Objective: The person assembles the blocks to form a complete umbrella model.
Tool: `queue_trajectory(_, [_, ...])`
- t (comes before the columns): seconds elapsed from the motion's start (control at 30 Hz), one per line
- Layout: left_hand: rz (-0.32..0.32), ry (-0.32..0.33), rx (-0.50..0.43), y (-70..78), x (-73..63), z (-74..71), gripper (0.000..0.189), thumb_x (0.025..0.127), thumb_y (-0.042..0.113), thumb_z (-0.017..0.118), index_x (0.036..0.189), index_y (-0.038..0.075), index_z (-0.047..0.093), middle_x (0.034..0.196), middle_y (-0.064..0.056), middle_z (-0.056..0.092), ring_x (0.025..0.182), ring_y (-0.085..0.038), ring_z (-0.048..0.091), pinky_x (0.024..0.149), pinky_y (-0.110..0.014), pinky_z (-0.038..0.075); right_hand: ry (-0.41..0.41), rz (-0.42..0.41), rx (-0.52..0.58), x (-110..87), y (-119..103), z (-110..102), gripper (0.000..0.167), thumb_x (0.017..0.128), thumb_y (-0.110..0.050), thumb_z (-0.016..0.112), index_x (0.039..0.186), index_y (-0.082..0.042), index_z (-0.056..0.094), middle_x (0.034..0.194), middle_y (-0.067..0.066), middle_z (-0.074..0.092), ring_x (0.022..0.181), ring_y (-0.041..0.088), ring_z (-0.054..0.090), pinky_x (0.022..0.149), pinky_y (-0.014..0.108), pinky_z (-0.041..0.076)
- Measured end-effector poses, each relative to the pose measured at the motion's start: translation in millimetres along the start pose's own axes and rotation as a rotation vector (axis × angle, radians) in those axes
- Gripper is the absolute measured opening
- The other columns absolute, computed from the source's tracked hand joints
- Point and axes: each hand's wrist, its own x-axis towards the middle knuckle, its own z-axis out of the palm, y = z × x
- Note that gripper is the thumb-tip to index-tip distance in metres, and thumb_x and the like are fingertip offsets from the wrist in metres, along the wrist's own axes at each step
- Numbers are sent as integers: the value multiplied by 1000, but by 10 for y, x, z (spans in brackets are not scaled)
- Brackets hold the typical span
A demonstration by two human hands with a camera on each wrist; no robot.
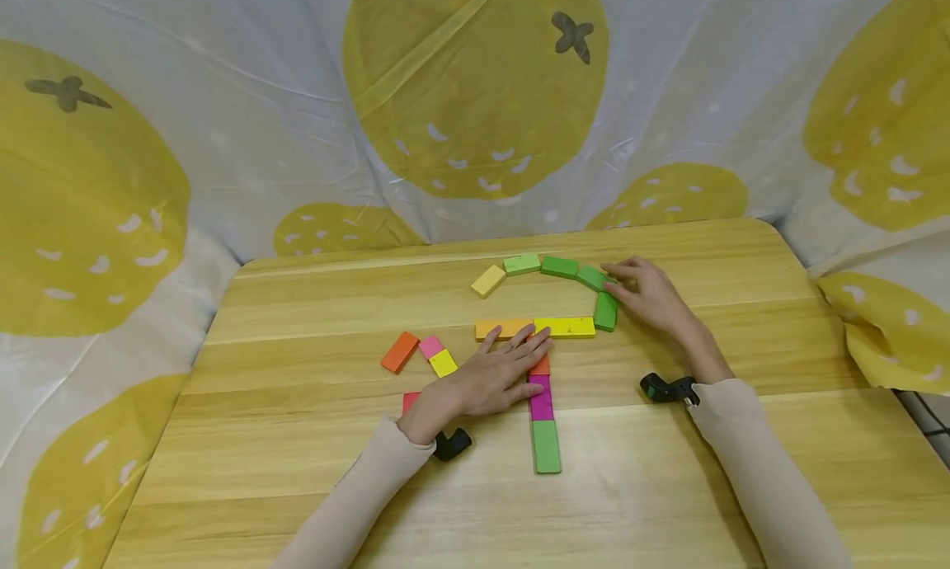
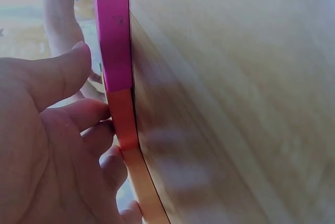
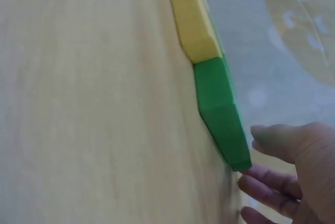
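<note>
My left hand (image 1: 499, 378) rests palm down with spread fingers over a column of flat blocks. Its fingertips reach the orange block (image 1: 486, 328) and the red-orange block (image 1: 541, 364), and its thumb touches the magenta block (image 1: 542, 400). A light green block (image 1: 547, 447) forms the column's near end. My right hand (image 1: 653, 298) is at the outer side of a curved row, its fingertips touching the end of a green block (image 1: 592, 278). Another green block (image 1: 605, 312) meets the yellow block (image 1: 566, 327). In the right wrist view, the thumb stands beside the green block (image 3: 225, 130).
The curve continues left through a green block (image 1: 560, 267), a light green block (image 1: 523, 263) and a pale yellow block (image 1: 488, 281). Left of my left hand lie an orange block (image 1: 400, 352), a pink block (image 1: 430, 347), a yellow block (image 1: 444, 363) and a partly hidden red block (image 1: 410, 401).
</note>
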Motion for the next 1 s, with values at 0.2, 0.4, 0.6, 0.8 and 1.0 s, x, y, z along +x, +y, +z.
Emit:
queue_trajectory(0.2, [7,8,-12,2,-2,3,71,110,46,42,168,19,11,176,5,4,164,-18,-1,131,-56,-3,46,6,14,43,18,36,39,105,-17,61,140,0,63,117,24,62,104,37,60,85,44,46])
queue_trajectory(0.4, [14,17,-10,-3,-2,14,71,110,46,42,168,18,11,176,4,4,164,-19,0,131,-57,-3,43,15,20,69,39,40,38,104,-18,64,137,0,66,107,21,61,97,34,60,81,39,46])
queue_trajectory(0.6, [19,27,-22,-17,-20,20,72,110,46,43,168,18,11,176,4,4,164,-19,-1,131,-56,-4,40,11,20,90,33,50,39,102,-20,67,136,-1,66,106,22,62,98,36,61,83,40,49])
queue_trajectory(0.8, [26,32,-25,-16,-21,22,72,110,47,43,168,17,12,176,4,5,164,-19,-1,131,-56,-4,52,24,4,89,26,58,39,102,-20,68,136,-1,67,105,22,62,96,35,60,81,39,47])
queue_trajectory(1.0, [22,29,-29,-15,-30,16,73,110,46,44,168,17,11,176,4,4,164,-19,-1,131,-56,-5,47,15,-6,91,15,76,39,102,-22,67,136,-2,67,105,22,62,96,34,61,81,39,48])
